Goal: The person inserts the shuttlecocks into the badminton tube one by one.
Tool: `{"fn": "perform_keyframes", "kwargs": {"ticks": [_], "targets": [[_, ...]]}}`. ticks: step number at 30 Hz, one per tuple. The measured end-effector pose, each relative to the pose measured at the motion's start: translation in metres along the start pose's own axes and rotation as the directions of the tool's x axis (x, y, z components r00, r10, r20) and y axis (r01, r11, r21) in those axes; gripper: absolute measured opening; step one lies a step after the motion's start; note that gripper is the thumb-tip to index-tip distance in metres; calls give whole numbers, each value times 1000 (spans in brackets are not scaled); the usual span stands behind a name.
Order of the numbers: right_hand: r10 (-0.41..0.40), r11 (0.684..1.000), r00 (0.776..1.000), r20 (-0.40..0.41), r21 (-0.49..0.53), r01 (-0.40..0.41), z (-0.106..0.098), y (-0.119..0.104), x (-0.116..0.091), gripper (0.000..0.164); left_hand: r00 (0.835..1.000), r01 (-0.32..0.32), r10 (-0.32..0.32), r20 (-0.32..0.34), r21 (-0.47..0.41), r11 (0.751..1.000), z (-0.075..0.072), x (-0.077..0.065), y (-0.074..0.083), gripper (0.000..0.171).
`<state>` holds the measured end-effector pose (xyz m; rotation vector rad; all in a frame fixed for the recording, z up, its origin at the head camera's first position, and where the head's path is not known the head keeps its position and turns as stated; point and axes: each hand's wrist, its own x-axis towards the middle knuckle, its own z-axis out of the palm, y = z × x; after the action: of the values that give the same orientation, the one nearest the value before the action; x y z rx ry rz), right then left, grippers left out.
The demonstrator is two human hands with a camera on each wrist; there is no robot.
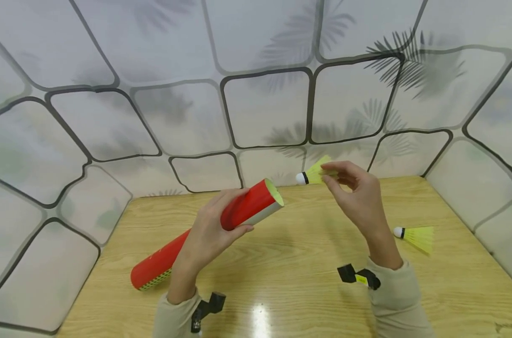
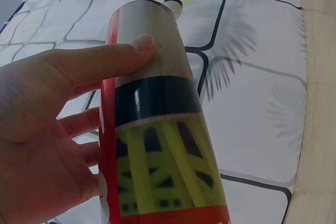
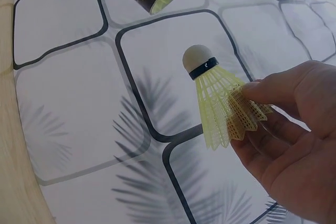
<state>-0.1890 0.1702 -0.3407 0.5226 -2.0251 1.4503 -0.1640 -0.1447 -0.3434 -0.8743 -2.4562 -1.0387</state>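
Note:
A red shuttlecock tube (image 1: 256,202) is gripped in my left hand (image 1: 209,230), tilted so its open end points up and to the right. In the left wrist view the thumb lies along the pale side of the tube (image 2: 157,98). My right hand (image 1: 357,197) pinches a yellow shuttlecock (image 1: 317,171) by its skirt, its white cork facing the tube's mouth. A short gap parts cork and tube in the head view. The right wrist view shows the shuttlecock (image 3: 218,98) with thumb and fingers at the skirt's edge.
Another yellow shuttlecock (image 1: 416,237) lies on the wooden table (image 1: 290,277) right of my right forearm. A second red tube (image 1: 159,263) seems to show behind my left wrist, or is the held tube's lower end. A patterned fabric wall (image 1: 268,108) rises behind the table.

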Motion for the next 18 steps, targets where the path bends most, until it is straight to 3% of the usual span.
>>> {"fn": "perform_keyframes", "kwargs": {"ticks": [18], "targets": [[-63, 998, 997, 41, -16, 63, 17, -20, -4, 23, 1000, -2, 2, 2, -7, 1000, 3, 0, -1, 74]]}}
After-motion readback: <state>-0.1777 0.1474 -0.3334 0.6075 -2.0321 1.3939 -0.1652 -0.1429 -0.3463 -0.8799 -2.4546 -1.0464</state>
